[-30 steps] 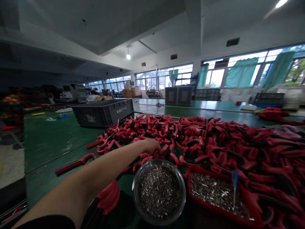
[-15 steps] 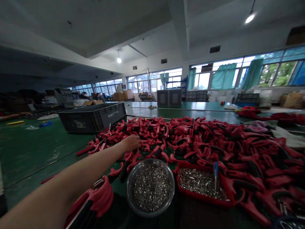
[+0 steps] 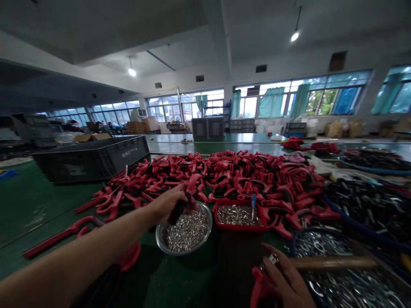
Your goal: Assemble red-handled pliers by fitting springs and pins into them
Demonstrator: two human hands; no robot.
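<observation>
My left hand (image 3: 168, 205) is stretched out ahead of me and clenched around a handle (image 3: 192, 185), red at one end and black at the other. Its long axis is tilted: the black end is low in my palm, the red end points up and away from me. It hangs just over the near-left rim of the bowl (image 3: 205, 233), clear of the pile (image 3: 244, 173) of like pieces behind.

My right hand (image 3: 284, 280) is low, close to my body and well apart from the left. Its fingers are curled on a red part (image 3: 257, 287), half cut off by the frame edge.

Containers:
- Bowl: steel, round, filled with small metal pins.
- Tray (image 3: 239, 229): red, just right of the bowl. It holds the same sort of pins, and a blue-handled tool (image 3: 253, 202) stands in them.
- Basin (image 3: 297, 234): blue-rimmed, by my right hand, full of metal rings. A wooden stick (image 3: 334, 262) lies across it.
- Crate (image 3: 93, 162): grey, far left on the table (image 3: 38, 205). I cannot see its contents.
</observation>
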